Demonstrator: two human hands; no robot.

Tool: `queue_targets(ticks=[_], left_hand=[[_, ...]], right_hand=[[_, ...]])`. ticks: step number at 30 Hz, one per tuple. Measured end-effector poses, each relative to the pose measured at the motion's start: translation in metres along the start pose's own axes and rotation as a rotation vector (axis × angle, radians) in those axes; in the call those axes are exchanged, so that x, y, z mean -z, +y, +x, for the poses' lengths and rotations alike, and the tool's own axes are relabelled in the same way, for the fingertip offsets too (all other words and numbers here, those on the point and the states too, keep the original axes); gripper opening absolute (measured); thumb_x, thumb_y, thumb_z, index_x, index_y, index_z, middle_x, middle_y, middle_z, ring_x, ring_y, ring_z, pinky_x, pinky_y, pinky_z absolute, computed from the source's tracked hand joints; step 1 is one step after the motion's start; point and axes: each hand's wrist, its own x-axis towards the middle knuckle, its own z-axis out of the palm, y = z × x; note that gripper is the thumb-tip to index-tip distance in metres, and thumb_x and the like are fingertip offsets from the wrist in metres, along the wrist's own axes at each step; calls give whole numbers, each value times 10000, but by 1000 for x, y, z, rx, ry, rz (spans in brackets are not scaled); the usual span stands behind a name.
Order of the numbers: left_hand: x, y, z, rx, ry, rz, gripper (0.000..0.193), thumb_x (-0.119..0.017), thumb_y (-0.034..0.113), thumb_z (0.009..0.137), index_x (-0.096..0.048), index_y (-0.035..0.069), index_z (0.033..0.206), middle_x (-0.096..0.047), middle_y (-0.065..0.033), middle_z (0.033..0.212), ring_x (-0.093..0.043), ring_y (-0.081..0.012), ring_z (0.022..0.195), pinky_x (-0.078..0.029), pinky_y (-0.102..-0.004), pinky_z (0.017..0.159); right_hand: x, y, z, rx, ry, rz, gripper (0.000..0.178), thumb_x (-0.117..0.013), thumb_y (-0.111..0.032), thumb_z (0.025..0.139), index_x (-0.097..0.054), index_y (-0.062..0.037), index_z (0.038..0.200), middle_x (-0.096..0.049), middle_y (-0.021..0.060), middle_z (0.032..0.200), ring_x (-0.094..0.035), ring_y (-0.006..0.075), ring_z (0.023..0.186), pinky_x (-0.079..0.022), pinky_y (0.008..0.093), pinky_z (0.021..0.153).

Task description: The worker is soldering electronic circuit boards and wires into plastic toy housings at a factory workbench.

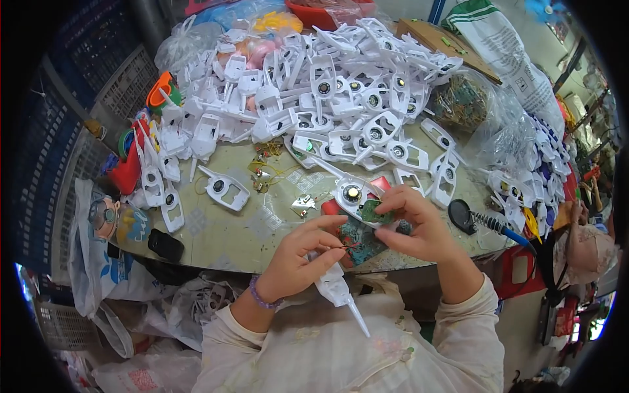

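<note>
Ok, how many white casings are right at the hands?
2: the upper white casing is at the right hand; the lower white casing is at the left hand. Fingers may hide another.

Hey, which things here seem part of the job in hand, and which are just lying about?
Seem part of it:
green circuit board in the right hand
white casing at the left hand
piled white casings
probably the blue-handled tool

Apparently just lying about:
small black object
clear plastic bag
white-and-green sack
</note>
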Motion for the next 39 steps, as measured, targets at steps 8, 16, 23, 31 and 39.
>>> queue_targets(ticks=[8, 16, 23, 31, 39], left_hand=[[-5, 7, 5, 82, -56, -49, 88, -638, 81, 827, -652, -2, 852, -566, -214, 1237, -578, -110, 873, -436, -265, 711], [-5, 4, 5, 68, -129, 83, 91, -644, 81, 818, -654, 1, 859, -583, -217, 1204, -602, -153, 931, -444, -276, 713], [-1, 4, 5, -38, -101, 177, 97, -614, 96, 852, -638, 5, 872, -546, -169, 1280, -623, -139, 724, -502, -253, 659], [-8, 7, 16, -137, -80, 474, 87, -653, 116, 802, -620, 36, 808, -565, -141, 1257, -635, -229, 645, -490, -299, 589], [-12, 4, 21, -99, -162, 513, 100, -649, 130, 797, -612, 37, 797, -580, -129, 1232, -632, -276, 661, -490, -337, 604]], right_hand=[[2, 7, -4, -110, 65, 371, 341, -631, 68, 806, -543, -21, 1123, -528, 60, 1078, -531, 102, 936, -460, 239, 802], [18, -2, 6, 10, -106, 78, 428, -556, 164, 769, -687, -105, 1076, -546, 62, 1106, -528, 158, 1003, -452, 265, 806], [27, -3, -5, 184, -203, -231, 456, -583, 162, 707, -712, -143, 1019, -592, 61, 1036, -576, 219, 923, -469, 304, 796], [24, 1, -19, 82, -30, -254, 184, -607, 101, 777, -633, -29, 905, -627, 112, 1089, -641, 258, 926, -509, 324, 762], [25, 3, -4, -132, -11, 54, 159, -570, 90, 828, -623, -9, 941, -623, 70, 1005, -605, 111, 852, -487, 228, 727]])
